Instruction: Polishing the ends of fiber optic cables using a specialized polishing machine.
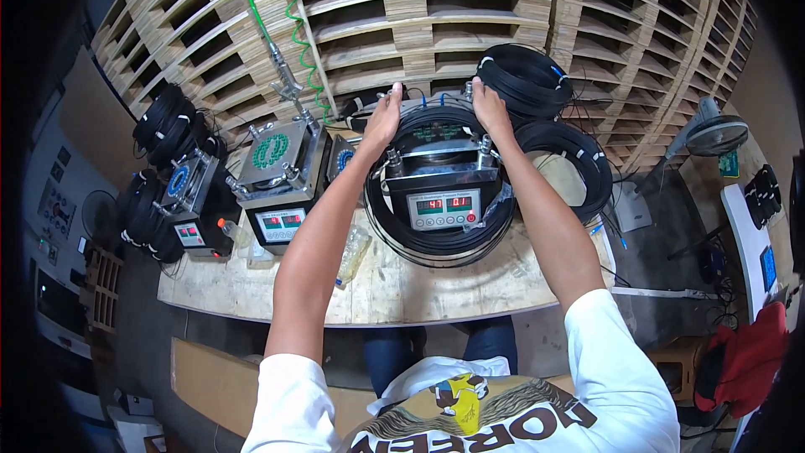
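Observation:
A polishing machine [443, 208] with a red-lit display stands in the middle of the bench, and a large coil of black cable [444, 245] lies around it. Both my arms reach over the coil to the machine's far side. My left hand [385, 120] is closed at the far left corner clamp, its fingertips beside a small metal knob. At the far right corner, my right hand [492, 111] is closed at the matching clamp [470, 91], thumb pointing up. The undersides of both grips are hidden. Blue-ended connectors [443, 101] show between my hands along the machine's far edge.
Two similar machines, one with a green disc [271, 152] and one smaller [189, 198], stand to the left. More black cable coils [524, 84] sit at the back right. A green spiral air hose [293, 13] hangs before stacked wooden pallets [470, 0]. A fan [717, 134] stands right.

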Tool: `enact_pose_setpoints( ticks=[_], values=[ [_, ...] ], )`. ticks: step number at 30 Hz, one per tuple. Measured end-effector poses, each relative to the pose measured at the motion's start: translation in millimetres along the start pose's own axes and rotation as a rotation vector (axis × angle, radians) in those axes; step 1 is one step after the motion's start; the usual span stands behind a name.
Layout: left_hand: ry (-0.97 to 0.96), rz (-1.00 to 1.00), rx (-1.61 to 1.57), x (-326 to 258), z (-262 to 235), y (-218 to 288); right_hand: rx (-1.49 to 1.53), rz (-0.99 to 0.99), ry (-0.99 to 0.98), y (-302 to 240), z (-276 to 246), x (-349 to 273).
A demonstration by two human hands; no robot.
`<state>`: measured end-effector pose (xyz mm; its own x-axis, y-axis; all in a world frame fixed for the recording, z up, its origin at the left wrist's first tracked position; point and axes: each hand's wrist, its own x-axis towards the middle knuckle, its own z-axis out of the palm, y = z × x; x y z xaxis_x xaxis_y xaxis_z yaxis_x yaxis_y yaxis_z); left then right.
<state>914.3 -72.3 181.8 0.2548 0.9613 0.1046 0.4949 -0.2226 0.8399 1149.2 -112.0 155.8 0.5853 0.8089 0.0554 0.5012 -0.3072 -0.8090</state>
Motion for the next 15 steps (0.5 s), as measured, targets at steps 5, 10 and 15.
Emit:
enact_pose_setpoints(
  ticks=[5,10,15],
  values=[
    [-0.038,0.045,-0.055,5.0,-6.2,-6.4,0.034,-0.054,0.018,-4.5,4.9,-1.8],
    [-0.059,0.061,-0.059,8.0,-3.3,-6.6,-0.015,-0.015,0.019,-4.9,0.0,-2.8],
    [-0.049,0.034,-0.018,7.6,-6.1,-10.4,-0.035,-0.071,0.096,-3.0,8.9,-3.1]
  ],
)
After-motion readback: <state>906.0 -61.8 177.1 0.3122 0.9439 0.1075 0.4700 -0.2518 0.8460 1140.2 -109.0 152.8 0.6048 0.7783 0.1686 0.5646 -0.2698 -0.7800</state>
